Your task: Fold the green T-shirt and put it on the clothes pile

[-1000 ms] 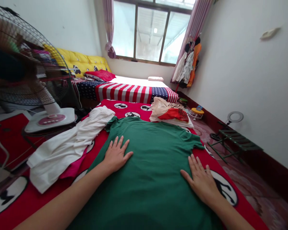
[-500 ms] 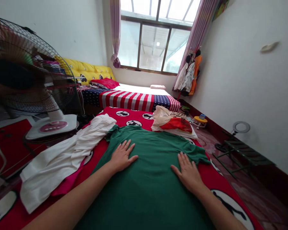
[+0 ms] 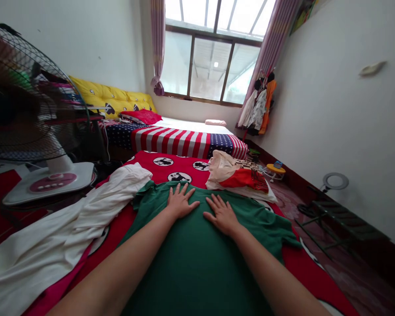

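A green T-shirt [image 3: 197,245] lies spread out on a red cloth [image 3: 151,169] with black-and-white round prints. Near the far edge of the shirt, my left hand [image 3: 181,202] rests flat on it, fingers spread. My right hand [image 3: 222,213] also lies flat on the shirt, a short way to the right, with the thumb apart from the fingers. Both sleeves are laid outward, and the right one shows wrinkles. The near part of the shirt runs out of view between my forearms.
White garments [image 3: 82,224] lie to the left, partly over something pink. Folded clothes [image 3: 237,173] in beige and red sit beyond the shirt. A standing fan [image 3: 57,173] is at the left. Further back is a bed [image 3: 181,138]; a dark rack-like bench [image 3: 345,224] stands at right.
Both hands have slid forward over the shirt and closer together, toward its far edge. The right sleeve is more wrinkled. The camera view has shifted slightly.
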The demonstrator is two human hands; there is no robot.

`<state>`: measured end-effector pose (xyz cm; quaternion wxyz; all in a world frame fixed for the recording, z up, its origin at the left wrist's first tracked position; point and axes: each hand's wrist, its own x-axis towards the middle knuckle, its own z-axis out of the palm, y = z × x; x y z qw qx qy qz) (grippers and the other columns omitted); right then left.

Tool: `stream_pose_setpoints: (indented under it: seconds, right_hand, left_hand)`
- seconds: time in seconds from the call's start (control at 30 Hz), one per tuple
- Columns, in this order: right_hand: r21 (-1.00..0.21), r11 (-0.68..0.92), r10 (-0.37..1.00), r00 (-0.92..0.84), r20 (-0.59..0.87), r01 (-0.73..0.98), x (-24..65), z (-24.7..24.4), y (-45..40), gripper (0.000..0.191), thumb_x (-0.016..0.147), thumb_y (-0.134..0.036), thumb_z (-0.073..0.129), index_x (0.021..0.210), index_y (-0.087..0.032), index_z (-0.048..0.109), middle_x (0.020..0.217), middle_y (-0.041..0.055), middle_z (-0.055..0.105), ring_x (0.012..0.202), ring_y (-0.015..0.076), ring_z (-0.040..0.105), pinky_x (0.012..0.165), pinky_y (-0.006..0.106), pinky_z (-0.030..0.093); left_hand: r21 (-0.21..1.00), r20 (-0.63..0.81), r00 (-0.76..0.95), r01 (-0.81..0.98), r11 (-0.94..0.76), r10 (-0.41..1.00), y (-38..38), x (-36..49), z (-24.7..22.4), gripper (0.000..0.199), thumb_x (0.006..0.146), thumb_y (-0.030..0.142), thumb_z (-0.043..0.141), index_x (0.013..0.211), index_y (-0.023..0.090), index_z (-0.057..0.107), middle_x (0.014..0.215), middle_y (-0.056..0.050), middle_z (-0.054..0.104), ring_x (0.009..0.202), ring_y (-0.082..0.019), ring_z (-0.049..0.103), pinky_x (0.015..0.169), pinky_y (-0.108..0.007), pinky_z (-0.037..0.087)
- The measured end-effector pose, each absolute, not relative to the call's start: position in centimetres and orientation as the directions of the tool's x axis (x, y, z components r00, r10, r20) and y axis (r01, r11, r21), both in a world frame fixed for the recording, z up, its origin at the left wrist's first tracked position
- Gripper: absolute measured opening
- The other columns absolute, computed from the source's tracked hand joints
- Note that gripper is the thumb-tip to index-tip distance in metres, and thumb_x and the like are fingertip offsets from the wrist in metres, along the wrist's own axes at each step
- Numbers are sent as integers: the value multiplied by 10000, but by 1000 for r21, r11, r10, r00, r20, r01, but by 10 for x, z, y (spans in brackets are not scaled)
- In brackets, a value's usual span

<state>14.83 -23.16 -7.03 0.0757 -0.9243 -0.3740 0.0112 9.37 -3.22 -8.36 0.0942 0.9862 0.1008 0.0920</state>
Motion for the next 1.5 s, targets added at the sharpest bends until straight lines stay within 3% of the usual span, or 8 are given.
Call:
stream_pose_setpoints:
  seconds: [0.17,0.33,0.7,0.83,0.93,1.07,1.2,1.5]
  right_hand:
    - [-52,-897,434,896,92,440,196,-84,-294,662,938,-567,307,1483,-191,281,1564,85,203,1437,264,165,1135,476,205]
    - [-17,-922,381,914,137,387,201,-91,-309,668,936,-576,289,1482,-190,285,1563,76,213,1436,264,169,1130,466,229]
    - [76,-883,469,876,116,463,154,-65,-272,597,944,-390,341,1445,-65,340,1552,164,193,1442,306,117,1114,558,169]
    - [-60,-620,775,622,110,783,85,-72,-236,594,945,-504,320,1474,-235,298,1562,24,198,1447,216,132,1142,512,154]
    - [-153,-578,799,594,96,802,61,-80,-228,600,939,-558,292,1472,-284,291,1557,-7,204,1442,210,158,1144,518,149]
    - [-203,-593,773,621,125,779,63,-83,-231,594,930,-555,325,1452,-273,344,1546,1,242,1436,212,185,1150,505,146]
    - [-225,-590,770,624,135,776,66,-82,-232,588,926,-548,342,1446,-273,358,1544,6,255,1434,215,191,1150,506,147]
    - [-262,-579,766,625,151,772,64,-81,-233,581,925,-541,362,1440,-271,369,1540,2,272,1433,211,197,1153,499,137]
  left_hand:
    - [216,175,942,249,-944,288,-17,95,-89,824,784,806,252,1453,332,341,1573,-59,206,1430,-363,151,1126,-552,107]
    - [215,181,943,238,-947,278,-19,96,-90,808,796,796,243,1451,334,345,1573,-59,205,1434,-356,138,1132,-540,98]
    - [231,47,976,195,-953,211,-19,21,-74,686,903,578,349,1470,193,323,1568,-110,162,1444,-304,119,1147,-464,156]
    - [262,11,990,130,-956,138,-15,-20,-63,680,859,528,492,1434,178,396,1545,-119,232,1429,-281,204,1134,-407,235]
    - [285,25,993,104,-953,116,0,-40,-49,517,807,468,594,1283,267,584,1440,-24,471,1307,-200,455,1042,-242,367]
    - [262,141,935,283,-923,327,32,-48,-26,346,877,361,481,1150,251,662,1082,-8,716,996,-173,656,847,-227,483]
    - [207,269,803,491,-846,532,58,-43,-15,440,807,263,520,1238,214,591,1150,-76,663,1030,-246,629,833,-302,483]
    - [169,286,721,610,-774,631,68,-23,-23,275,819,259,479,958,220,712,1133,-94,654,979,-286,636,768,-334,484]
